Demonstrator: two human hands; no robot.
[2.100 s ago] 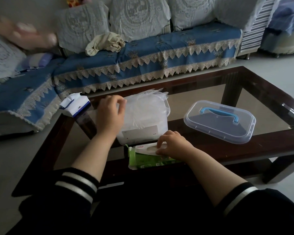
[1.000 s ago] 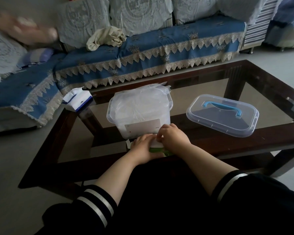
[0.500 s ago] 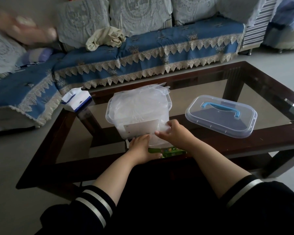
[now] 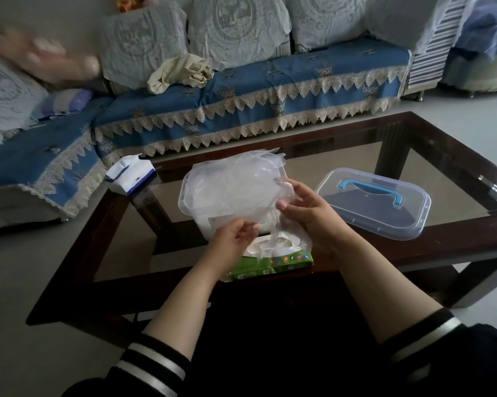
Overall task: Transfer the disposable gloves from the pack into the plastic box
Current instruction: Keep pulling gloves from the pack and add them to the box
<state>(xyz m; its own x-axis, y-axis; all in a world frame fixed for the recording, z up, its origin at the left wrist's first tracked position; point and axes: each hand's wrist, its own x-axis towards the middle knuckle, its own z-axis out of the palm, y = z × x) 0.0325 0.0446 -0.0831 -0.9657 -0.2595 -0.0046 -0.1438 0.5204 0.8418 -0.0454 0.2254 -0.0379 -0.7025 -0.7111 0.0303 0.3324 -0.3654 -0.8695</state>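
A green pack of disposable gloves (image 4: pixel 270 263) lies at the table's near edge, its white oval opening facing up. Just behind it stands the clear plastic box (image 4: pixel 197 209), heaped with thin clear gloves (image 4: pixel 235 181). My left hand (image 4: pixel 231 237) and my right hand (image 4: pixel 307 212) hold one clear glove (image 4: pixel 263 212) stretched between them, above the pack and in front of the box. The glove's lower end still trails down into the pack's opening.
The box's clear lid (image 4: pixel 376 204) with a blue handle lies to the right on the glass coffee table (image 4: pixel 456 239). A white and blue carton (image 4: pixel 131 174) sits at the far left corner. A blue-covered sofa (image 4: pixel 270 90) runs behind the table.
Both hands have risen from the pack's opening, drawing a clear glove up and spreading it out in front of the box.
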